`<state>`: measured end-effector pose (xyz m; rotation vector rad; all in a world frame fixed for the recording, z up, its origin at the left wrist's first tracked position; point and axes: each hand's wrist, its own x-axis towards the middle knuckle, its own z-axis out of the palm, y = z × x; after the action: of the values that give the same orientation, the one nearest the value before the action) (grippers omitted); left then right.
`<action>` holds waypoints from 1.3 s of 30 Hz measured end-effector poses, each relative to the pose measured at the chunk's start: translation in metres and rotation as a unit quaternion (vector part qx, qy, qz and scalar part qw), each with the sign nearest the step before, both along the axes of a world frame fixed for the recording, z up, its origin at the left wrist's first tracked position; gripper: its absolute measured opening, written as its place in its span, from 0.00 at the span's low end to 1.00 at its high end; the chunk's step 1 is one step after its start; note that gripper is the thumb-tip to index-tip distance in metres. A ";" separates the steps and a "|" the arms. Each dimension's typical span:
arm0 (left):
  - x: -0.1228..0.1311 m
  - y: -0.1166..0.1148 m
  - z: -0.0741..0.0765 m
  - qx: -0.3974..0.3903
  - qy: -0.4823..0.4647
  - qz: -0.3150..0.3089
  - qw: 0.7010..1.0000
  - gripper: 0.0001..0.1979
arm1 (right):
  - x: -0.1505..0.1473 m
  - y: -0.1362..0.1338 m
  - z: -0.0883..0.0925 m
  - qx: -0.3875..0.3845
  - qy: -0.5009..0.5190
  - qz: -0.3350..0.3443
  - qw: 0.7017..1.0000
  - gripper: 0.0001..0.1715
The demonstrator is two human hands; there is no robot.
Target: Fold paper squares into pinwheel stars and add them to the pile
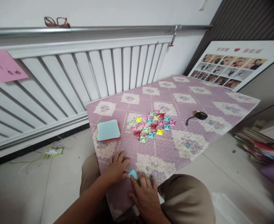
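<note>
A small folded piece of light blue paper (133,173) lies flat on the purple patterned tablecloth (127,155) near the table's front corner. My left hand (116,168) rests on the cloth at its left, fingers spread, with the thumb at the paper's edge. From the right, my right hand (146,193) presses the paper with its index finger, the other fingers stretched out on the cloth. Beyond my left hand sits a stack of square coloured paper (109,130), light blue on top and red beneath. Several folded paper pieces (153,126) in mixed colours stand in rows mid-table.
A black and yellow object with a strap (200,115) lies at the table's right. A white radiator (118,68) runs along the wall, with glasses (57,22) on the pipe above. A framed photo board (230,63) leans behind the table. A power strip (54,152) lies on the floor.
</note>
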<state>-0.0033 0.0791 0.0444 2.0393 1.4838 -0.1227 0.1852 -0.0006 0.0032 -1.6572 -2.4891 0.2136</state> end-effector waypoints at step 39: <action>-0.006 0.002 -0.007 0.009 -0.031 -0.022 0.999 0.39 | 0.002 0.039 0.030 -0.013 0.051 0.010 0.999 0.09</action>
<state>-0.0089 0.0812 0.0371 2.0719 1.4073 -0.0647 0.1875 0.0387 0.0335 -1.5893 -2.4384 0.3265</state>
